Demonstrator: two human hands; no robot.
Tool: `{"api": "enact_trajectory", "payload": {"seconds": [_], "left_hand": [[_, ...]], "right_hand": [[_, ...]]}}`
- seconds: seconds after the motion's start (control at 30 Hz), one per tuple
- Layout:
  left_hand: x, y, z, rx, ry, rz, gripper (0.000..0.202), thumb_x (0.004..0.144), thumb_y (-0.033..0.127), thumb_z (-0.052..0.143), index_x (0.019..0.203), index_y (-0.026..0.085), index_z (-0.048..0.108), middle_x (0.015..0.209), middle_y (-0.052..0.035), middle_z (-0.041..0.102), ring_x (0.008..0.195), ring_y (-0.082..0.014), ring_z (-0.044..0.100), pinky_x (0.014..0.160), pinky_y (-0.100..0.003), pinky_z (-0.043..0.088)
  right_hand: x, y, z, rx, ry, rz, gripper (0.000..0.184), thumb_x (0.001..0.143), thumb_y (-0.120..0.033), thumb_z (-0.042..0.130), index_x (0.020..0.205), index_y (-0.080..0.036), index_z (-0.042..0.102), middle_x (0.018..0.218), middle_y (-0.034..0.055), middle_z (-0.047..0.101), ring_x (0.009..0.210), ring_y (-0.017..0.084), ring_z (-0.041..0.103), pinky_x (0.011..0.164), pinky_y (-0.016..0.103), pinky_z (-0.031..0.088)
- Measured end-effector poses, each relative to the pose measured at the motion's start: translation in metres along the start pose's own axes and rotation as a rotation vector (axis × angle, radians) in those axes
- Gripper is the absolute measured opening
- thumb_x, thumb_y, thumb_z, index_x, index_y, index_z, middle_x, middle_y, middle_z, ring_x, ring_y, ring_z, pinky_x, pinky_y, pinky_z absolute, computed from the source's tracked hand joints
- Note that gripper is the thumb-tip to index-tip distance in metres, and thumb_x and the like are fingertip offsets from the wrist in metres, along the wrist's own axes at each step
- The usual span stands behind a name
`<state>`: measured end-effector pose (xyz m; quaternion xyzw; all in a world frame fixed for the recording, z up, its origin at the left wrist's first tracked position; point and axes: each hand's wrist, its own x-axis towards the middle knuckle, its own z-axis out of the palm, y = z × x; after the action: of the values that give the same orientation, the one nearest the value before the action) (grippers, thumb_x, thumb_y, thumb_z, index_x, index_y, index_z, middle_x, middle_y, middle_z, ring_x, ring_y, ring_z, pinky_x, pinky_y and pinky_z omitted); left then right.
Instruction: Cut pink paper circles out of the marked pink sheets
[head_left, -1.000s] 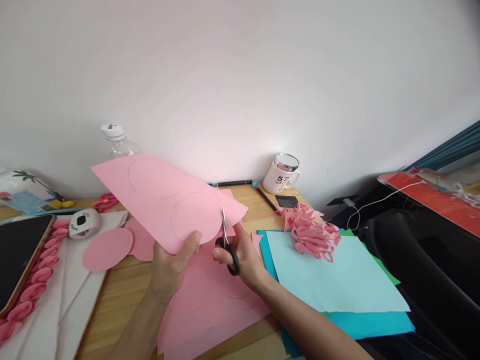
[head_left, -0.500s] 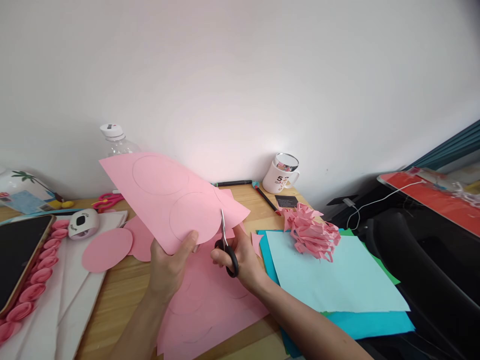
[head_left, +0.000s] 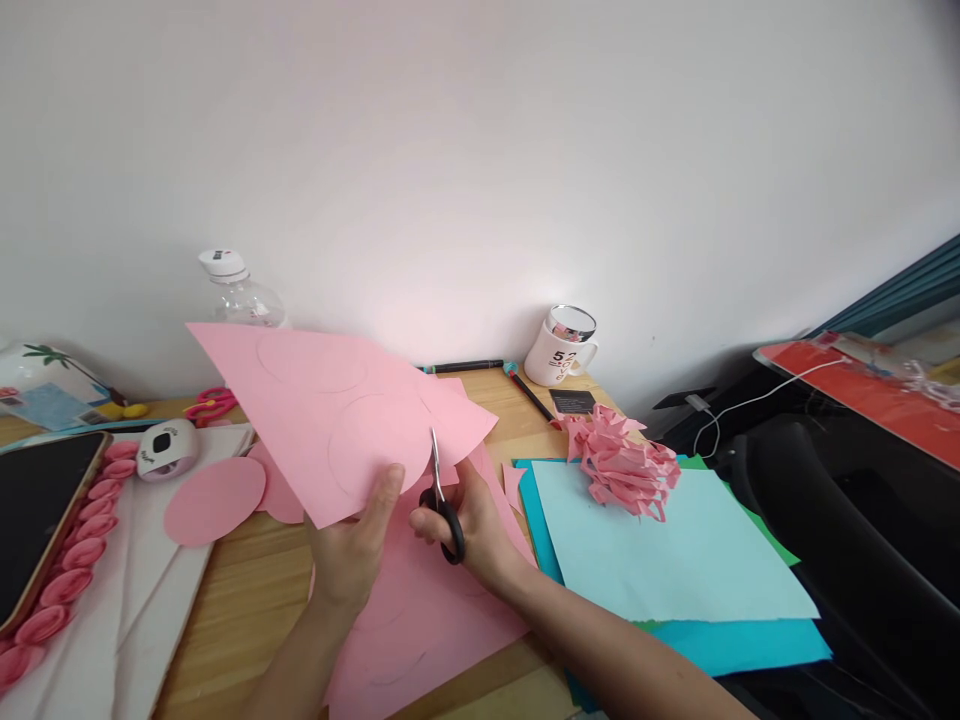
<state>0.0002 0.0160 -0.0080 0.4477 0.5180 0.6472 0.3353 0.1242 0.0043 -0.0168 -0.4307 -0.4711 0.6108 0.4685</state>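
My left hand pinches the near edge of a pink paper sheet with pencilled circles, holding it up above the wooden desk. My right hand grips black-handled scissors. Their blades point up into the sheet's near edge beside a drawn circle. More pink paper lies flat under both hands.
A cut pink circle lies to the left, near a white punch, pink petals and a dark tablet. Light blue sheets with a pink paper tuft lie right. A mug, bottle and pens stand by the wall.
The pink sheet has turned and tipped flatter in my left hand. The scissors and my right hand have shifted slightly left along the circle line.
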Motion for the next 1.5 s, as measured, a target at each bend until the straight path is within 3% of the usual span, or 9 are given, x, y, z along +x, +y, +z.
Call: {"api": "enact_trajectory", "payload": {"seconds": [0.1, 0.2, 0.37, 0.6, 0.73, 1.0, 1.5], "left_hand": [[-0.003, -0.001, 0.001, 0.022, 0.032, 0.036, 0.035, 0.067, 0.033, 0.075, 0.096, 0.017, 0.063, 0.097, -0.0075, 0.067, 0.104, -0.0255, 0.061, 0.095, -0.038, 0.049], [-0.004, -0.002, 0.003, 0.032, -0.010, 0.034, 0.032, 0.069, 0.034, 0.073, 0.095, 0.018, 0.065, 0.100, -0.0077, 0.068, 0.112, -0.0262, 0.058, 0.100, -0.038, 0.046], [-0.005, -0.003, 0.004, 0.030, -0.066, -0.010, 0.039, 0.067, 0.035, 0.074, 0.100, 0.017, 0.064, 0.110, -0.0089, 0.066, 0.115, -0.0264, 0.056, 0.103, -0.037, 0.045], [-0.002, 0.003, 0.006, -0.030, -0.076, -0.035, 0.051, 0.068, 0.037, 0.073, 0.113, 0.018, 0.058, 0.120, -0.0099, 0.061, 0.125, -0.0274, 0.047, 0.108, -0.040, 0.037], [-0.001, 0.005, 0.006, -0.002, -0.067, 0.012, 0.053, 0.067, 0.038, 0.073, 0.114, 0.018, 0.058, 0.118, -0.0097, 0.062, 0.123, -0.0277, 0.049, 0.110, -0.041, 0.035], [-0.001, 0.005, 0.004, 0.034, -0.058, -0.006, 0.053, 0.064, 0.040, 0.074, 0.110, 0.019, 0.061, 0.109, -0.0085, 0.066, 0.113, -0.0277, 0.056, 0.101, -0.039, 0.045], [0.000, -0.002, -0.002, 0.039, -0.103, -0.046, 0.029, 0.067, 0.036, 0.074, 0.090, 0.020, 0.066, 0.100, -0.0071, 0.067, 0.112, -0.0276, 0.058, 0.104, -0.040, 0.044]], "right_hand": [[0.000, 0.006, 0.002, 0.027, -0.021, -0.018, 0.074, 0.060, -0.041, 0.082, 0.116, -0.021, 0.036, 0.053, -0.0106, 0.044, 0.046, 0.009, 0.038, 0.042, 0.020, 0.029], [0.001, 0.002, 0.001, 0.059, -0.042, -0.061, 0.069, 0.059, -0.043, 0.082, 0.110, -0.021, 0.041, 0.057, -0.0090, 0.043, 0.049, 0.010, 0.039, 0.044, 0.021, 0.030], [0.003, -0.014, -0.002, 0.022, -0.068, -0.060, 0.050, 0.055, -0.050, 0.081, 0.081, -0.019, 0.052, 0.064, -0.0017, 0.050, 0.060, 0.015, 0.049, 0.055, 0.027, 0.039], [0.002, -0.014, -0.002, 0.000, -0.076, -0.078, 0.046, 0.059, -0.053, 0.078, 0.075, -0.019, 0.050, 0.062, -0.0025, 0.045, 0.057, 0.012, 0.041, 0.051, 0.026, 0.033], [0.001, -0.016, -0.001, -0.002, -0.053, -0.062, 0.051, 0.056, -0.058, 0.077, 0.075, -0.020, 0.049, 0.063, -0.0024, 0.044, 0.057, 0.013, 0.040, 0.052, 0.026, 0.034], [0.002, -0.014, -0.001, 0.014, -0.057, -0.052, 0.050, 0.056, -0.057, 0.078, 0.072, -0.019, 0.050, 0.062, -0.0023, 0.043, 0.057, 0.012, 0.037, 0.052, 0.026, 0.031], [0.002, -0.009, -0.002, 0.063, -0.077, -0.084, 0.045, 0.059, -0.049, 0.080, 0.063, -0.020, 0.045, 0.057, -0.0046, 0.032, 0.052, 0.009, 0.024, 0.048, 0.024, 0.020]]}}
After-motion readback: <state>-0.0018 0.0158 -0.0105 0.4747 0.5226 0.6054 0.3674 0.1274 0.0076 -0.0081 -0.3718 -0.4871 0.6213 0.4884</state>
